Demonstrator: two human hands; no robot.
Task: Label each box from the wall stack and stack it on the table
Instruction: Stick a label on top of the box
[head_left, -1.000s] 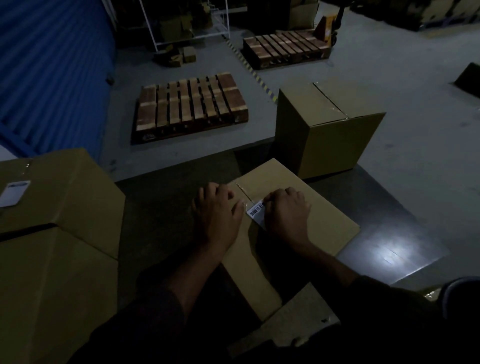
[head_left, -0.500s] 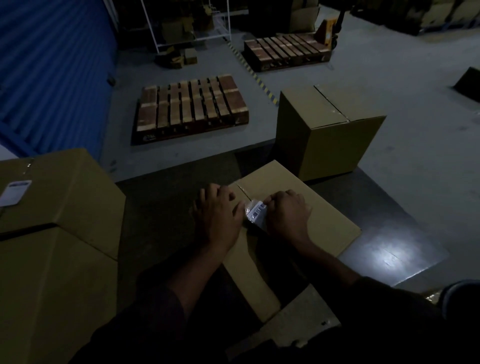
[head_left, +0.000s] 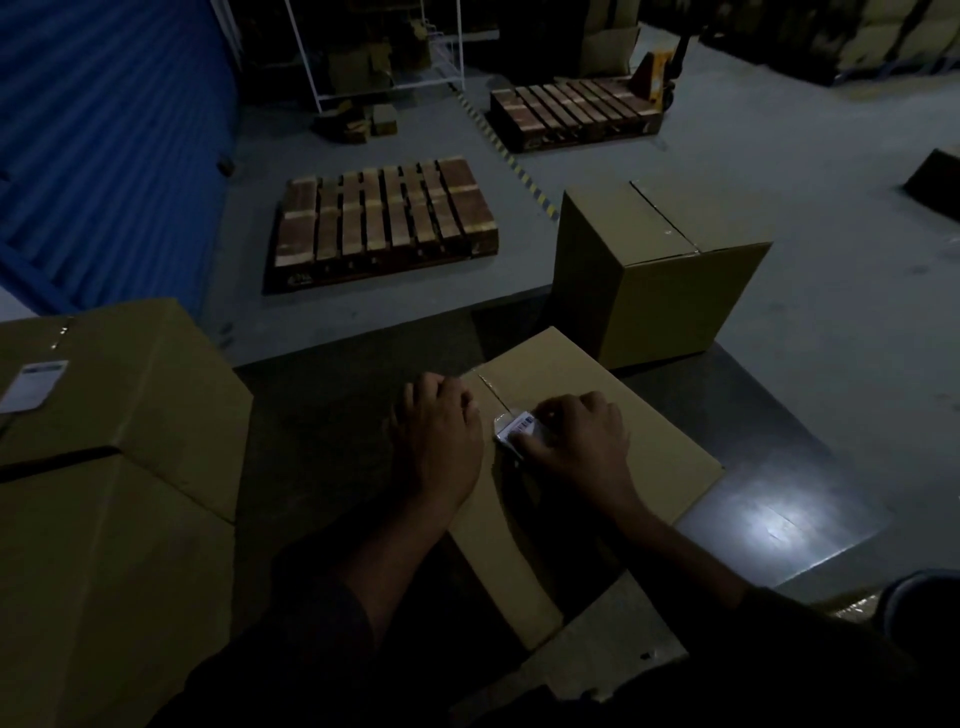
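Cardboard fills most of what I get from the head camera, the only view I have. The box (head_left: 597, 467) being worked on lies low on the dark table (head_left: 332, 415), its top seam running away from me between the two hands. The left hand (head_left: 439, 441) lies flat, palm down, fingers together, on the box's left flap, gripping nothing. The right hand (head_left: 576, 441) is curled over a small white label (head_left: 517, 428) with barcode lines, thumb and fingertips on it just right of the seam; in this dim light I think the label is partly lifted at its left end, but I can't be sure. A taller closed box (head_left: 654, 275) stands at the table's far edge, just beyond the low one. On my left, large boxes (head_left: 130, 415) sit stacked, the upper one with a white label (head_left: 34, 387) on its top. Beyond the table, two wooden pallets (head_left: 384, 218) lie on the grey floor (head_left: 831, 260), beside a blue ribbed wall (head_left: 104, 130).
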